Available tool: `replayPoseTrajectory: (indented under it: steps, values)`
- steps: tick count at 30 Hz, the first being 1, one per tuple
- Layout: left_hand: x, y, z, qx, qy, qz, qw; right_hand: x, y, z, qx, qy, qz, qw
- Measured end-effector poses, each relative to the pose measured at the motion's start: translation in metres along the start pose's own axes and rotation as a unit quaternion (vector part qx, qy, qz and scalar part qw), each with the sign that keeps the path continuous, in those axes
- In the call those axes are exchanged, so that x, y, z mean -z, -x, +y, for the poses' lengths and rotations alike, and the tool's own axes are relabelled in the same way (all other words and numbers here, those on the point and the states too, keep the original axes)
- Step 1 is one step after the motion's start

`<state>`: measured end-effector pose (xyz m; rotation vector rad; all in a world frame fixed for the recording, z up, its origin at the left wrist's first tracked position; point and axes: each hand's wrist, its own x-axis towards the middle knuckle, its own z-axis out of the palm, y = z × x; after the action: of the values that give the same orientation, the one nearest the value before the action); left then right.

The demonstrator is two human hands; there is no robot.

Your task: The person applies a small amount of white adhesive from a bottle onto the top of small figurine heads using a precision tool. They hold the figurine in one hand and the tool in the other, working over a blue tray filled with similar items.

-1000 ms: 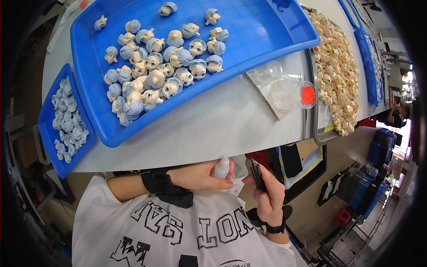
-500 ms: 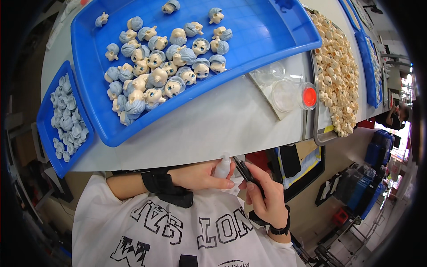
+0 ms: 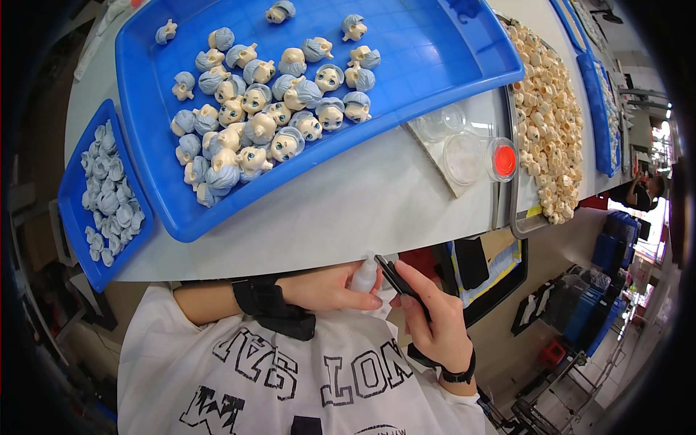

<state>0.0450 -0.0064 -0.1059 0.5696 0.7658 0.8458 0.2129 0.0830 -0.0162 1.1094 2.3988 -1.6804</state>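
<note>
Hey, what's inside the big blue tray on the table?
Doll heads with pale blue hair sit in the big blue tray, mostly bunched toward its left; bare floor shows around them. Their undersides and the floor beneath them can't be seen.

Bright, even light washes my white table [image 3: 326,217], and pale reflections streak the large blue tray [image 3: 428,54]. Far right burns out to white; the rim falls black, the table's edge bows, and my right hand [image 3: 433,319] looks fairly sharp.

Wht shirt [image 3: 313,357] w/ blk outline letters [image 3: 336,388] (upside-down here), plus blk wrist straps [image 3: 261,299].
</note>
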Motion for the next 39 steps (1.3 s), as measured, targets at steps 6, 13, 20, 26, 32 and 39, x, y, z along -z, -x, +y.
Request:
replayPoseTrajectory:
  steps: [6,13,20,26,32,39]
  values:
    - [-0.001,0.0,0.006,-0.002,0.004,0.004,1.0,0.0,-0.001,0.008,0.097,0.12,0.035,0.987]
    - [0.003,-0.001,0.005,0.004,0.014,-0.031,0.999,0.005,-0.004,0.004,0.097,0.152,0.023,0.983]
    - [0.004,-0.002,0.003,-0.012,0.03,-0.037,0.999,0.008,-0.005,0.002,0.096,0.152,0.014,0.984]
    - [0.005,-0.002,0.004,-0.014,0.016,-0.035,0.999,0.01,-0.007,0.001,0.085,0.142,0.006,0.986]
    - [0.001,-0.002,0.014,0.003,0.011,-0.003,1.0,0.013,-0.011,0.002,0.085,0.118,-0.008,0.989]
    - [-0.005,-0.008,0.002,0.002,0.061,0.01,0.998,0.01,-0.012,-0.003,0.065,0.057,-0.008,0.996]
